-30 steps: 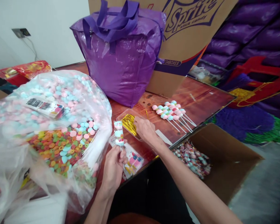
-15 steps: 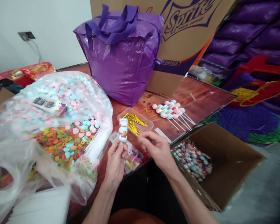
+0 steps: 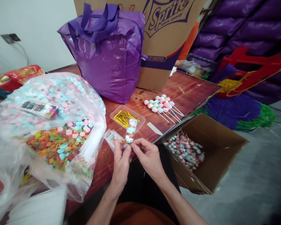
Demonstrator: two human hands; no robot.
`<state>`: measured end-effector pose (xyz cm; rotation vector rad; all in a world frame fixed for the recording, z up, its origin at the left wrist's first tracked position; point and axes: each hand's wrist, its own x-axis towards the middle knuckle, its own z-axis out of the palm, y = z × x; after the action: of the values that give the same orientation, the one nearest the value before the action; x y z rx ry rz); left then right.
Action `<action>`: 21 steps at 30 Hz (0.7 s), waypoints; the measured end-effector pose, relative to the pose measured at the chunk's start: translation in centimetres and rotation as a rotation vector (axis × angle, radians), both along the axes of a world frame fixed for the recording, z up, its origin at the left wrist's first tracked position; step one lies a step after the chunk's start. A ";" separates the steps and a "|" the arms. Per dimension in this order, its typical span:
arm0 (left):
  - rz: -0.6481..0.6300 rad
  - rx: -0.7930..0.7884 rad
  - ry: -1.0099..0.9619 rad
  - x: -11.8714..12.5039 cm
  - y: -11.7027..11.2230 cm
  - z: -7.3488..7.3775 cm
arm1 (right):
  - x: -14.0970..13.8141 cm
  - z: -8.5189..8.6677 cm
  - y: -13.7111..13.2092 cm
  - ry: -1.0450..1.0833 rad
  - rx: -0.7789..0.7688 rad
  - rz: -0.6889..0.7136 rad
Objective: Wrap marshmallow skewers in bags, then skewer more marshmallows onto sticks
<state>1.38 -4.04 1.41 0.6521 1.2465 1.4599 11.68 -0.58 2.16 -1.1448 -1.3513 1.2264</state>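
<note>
A marshmallow lollipop point(image 3: 131, 130) in a printed clear wrapper stands upright between my hands, its stick hidden below. My left hand point(image 3: 122, 161) is closed around the bottom of it. My right hand point(image 3: 148, 156) pinches at the gathered wrapper neck, where a bit of gold twist tie point(image 3: 125, 142) shows across the base. Just behind the lollipop lies a clear plastic tray point(image 3: 142, 120) of gold twist ties point(image 3: 121, 118). Flat printed wrappers point(image 3: 111, 137) lie on the table beside my left hand.
A large clear bag point(image 3: 99, 103) of marshmallows and ring candies fills the left. Unwrapped marshmallow sticks point(image 3: 160, 104) lie at right. A carton point(image 3: 221, 150) below the edge holds wrapped ones. A purple bag point(image 3: 105, 62) stands behind; another person's orange sleeve point(image 3: 189, 40) shows beyond.
My right hand has come in from the tray's edge to the lollipop's base and now pinches there beside my left. The view has shifted right, and an orange sleeve shows more behind the box.
</note>
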 end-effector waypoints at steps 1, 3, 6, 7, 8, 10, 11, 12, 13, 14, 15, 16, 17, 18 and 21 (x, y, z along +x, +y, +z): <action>-0.006 0.037 0.059 0.1 0.0 0.1 | 0.1 0.0 0.0 -0.016 0.016 -0.008; -0.013 0.086 0.153 0.2 0.0 0.2 | 0.1 -0.2 -0.1 -0.061 0.056 -0.007; 0.025 0.087 0.200 0.3 0.3 -0.2 | 0.0 -0.6 -0.4 -0.142 0.132 -0.007; 0.040 0.074 0.190 0.3 0.4 -0.4 | -0.1 -0.6 -0.5 -0.147 0.135 -0.008; 0.051 0.057 0.163 0.3 0.5 -0.5 | -0.2 -0.7 -0.6 -0.130 0.121 -0.007; 0.052 0.016 0.063 0.3 0.7 -0.8 | -0.6 -0.9 -0.8 -0.040 0.056 0.009; 0.046 0.001 -0.002 0.2 0.8 -0.8 | -0.8 -1.0 -0.8 0.017 0.019 0.024; 0.033 -0.012 -0.070 0.2 0.8 -0.7 | -0.9 -1.0 -0.9 0.070 -0.016 0.043; 0.015 -0.024 -0.138 0.1 0.9 -0.4 | -0.9 -1.0 -0.9 0.117 -0.043 0.063; -0.011 -0.037 -0.203 0.0 0.9 0.0 | -0.8 -1.0 -0.9 0.154 -0.060 0.082; -0.044 -0.052 -0.263 -0.2 0.9 0.4 | -0.6 -0.9 -0.8 0.179 -0.068 0.106; -0.084 -0.070 -0.320 -0.5 0.9 0.9 | -0.3 -0.8 -0.7 0.193 -0.066 0.135; -0.133 -0.095 -0.372 -0.7 0.8 1.4 | 0.1 -0.5 -0.6 0.198 -0.055 0.173; -0.191 -0.125 -0.421 -1.0 0.8 1.9 | 0.6 -0.2 -0.5 0.197 -0.037 0.216; -0.367 -0.206 -0.530 -1.6 0.7 2.9 | 1.7 0.6 0.1 0.127 0.045 0.329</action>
<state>-0.18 -3.38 4.29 0.3012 0.7962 1.0824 13.41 -0.51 2.77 -0.8182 -1.5007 1.4683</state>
